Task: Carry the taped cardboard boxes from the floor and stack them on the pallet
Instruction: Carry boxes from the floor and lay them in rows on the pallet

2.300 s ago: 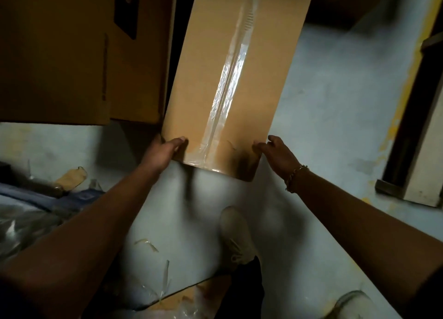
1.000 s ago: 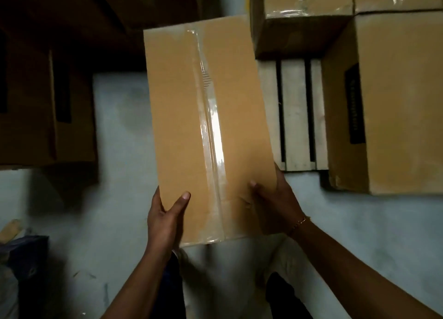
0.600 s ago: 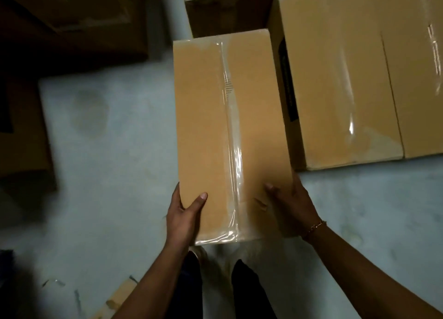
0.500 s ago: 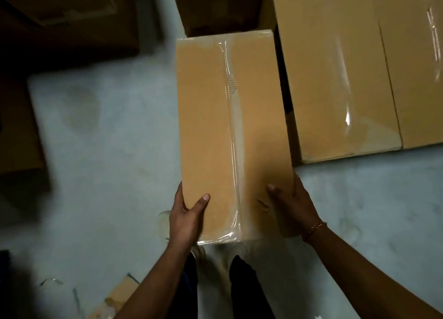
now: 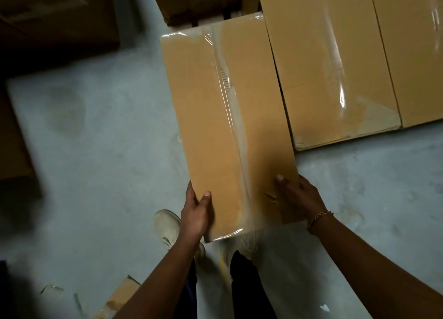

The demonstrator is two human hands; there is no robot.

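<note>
**Holding a taped box beside the stacked cartons**

Both hands grip the near end of a long tan cardboard box (image 5: pixel 203 127) sealed with a strip of clear tape down its middle. The left hand (image 5: pixel 195 213) clasps the near left corner, thumb lying on the top face and fingers wrapped under the edge. The right hand (image 5: pixel 297 199) clasps the near right corner the same way, thumb on top, with a gold chain bracelet (image 5: pixel 320 217) at the wrist.

The box is flat, top face up, its long axis pointing away from the person. Its right long edge runs just beside a larger tan taped carton (image 5: pixel 311 67), and the two tops look about level; whether they touch cannot be told. Another tan carton (image 5: pixel 412 55) sits against that one's far right side. A darker, shadowed cardboard box (image 5: pixel 199 0) stands beyond the held box's far end.

Below lies a pale grey concrete floor (image 5: pixel 96 151), with a pale shoe (image 5: pixel 167 225) under the box's near end and a torn cardboard scrap (image 5: pixel 122 297) by the person's left arm.
</note>
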